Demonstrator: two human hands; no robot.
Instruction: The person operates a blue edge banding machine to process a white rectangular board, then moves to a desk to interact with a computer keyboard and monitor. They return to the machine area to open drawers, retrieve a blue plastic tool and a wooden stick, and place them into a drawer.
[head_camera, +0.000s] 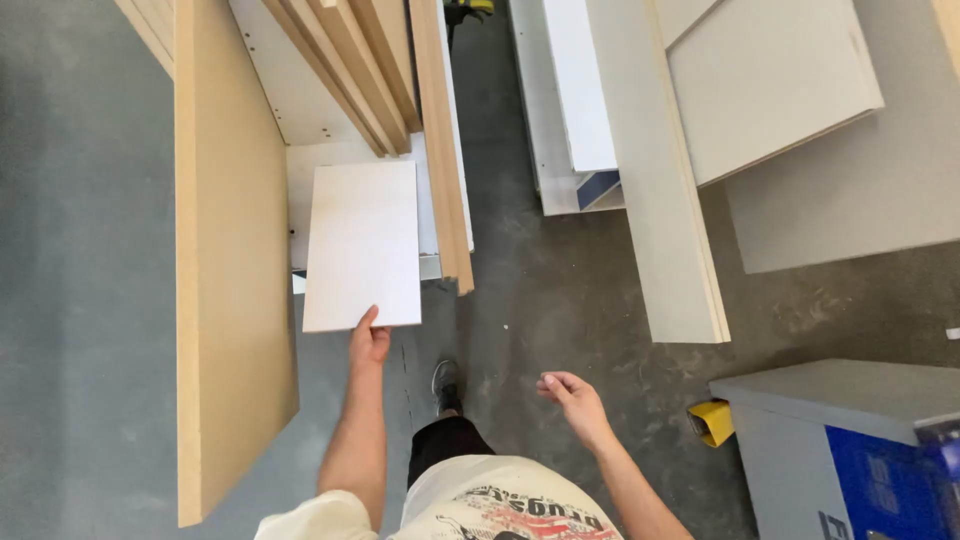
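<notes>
Above the grey floor (560, 290), the left hand (369, 343) pinches the near edge of a small white panel (362, 243) beside an upright tan board (232, 260), while the right hand (572, 395) hangs empty, fingers loosely curled.

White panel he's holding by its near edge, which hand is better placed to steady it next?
Probably the right hand: it is empty, open and hangs over the floor beside the white panel. The left hand already grips the panel's near edge, so it cannot shift without loosening its hold.
</notes>
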